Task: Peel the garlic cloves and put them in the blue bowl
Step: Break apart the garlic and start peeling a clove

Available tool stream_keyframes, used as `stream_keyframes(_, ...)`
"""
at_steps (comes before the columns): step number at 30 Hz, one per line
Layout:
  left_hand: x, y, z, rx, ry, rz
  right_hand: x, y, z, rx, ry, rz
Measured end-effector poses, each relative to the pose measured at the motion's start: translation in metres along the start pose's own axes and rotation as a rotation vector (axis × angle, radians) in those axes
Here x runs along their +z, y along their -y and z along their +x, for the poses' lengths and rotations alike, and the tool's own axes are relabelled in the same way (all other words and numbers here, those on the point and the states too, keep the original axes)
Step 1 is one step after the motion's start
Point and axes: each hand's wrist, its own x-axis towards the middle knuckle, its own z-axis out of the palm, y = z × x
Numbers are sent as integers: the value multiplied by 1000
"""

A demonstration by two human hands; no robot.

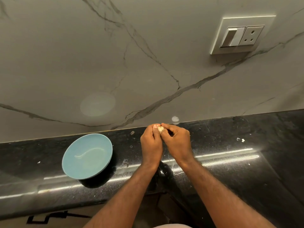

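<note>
A pale garlic piece (161,128) shows between the fingertips of both hands, above the black counter near the wall. My left hand (151,142) pinches it from the left with the thumb on top. My right hand (177,140) pinches it from the right with curled fingers. Most of the garlic is hidden by the fingers. The blue bowl (72,168) stands on the counter to the left of my hands, tilted slightly, with nothing inside it.
The black stone counter (230,162) runs left to right with a marble wall (115,63) behind it. A white switch and socket plate (241,35) sits on the wall at upper right. Small white skin flakes (242,140) lie on the counter to the right.
</note>
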Motion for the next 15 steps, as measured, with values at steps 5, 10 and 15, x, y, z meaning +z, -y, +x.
stream_keyframes(5,-3,-5,7,-319,60,-339,-8,-7,8,135,26,110)
stream_keyframes(10,-4,-3,6,-305,150,-341,-14,-14,10,204,72,171)
stream_keyframes(15,-1,1,2,-295,141,-304,-13,-16,8,150,55,95)
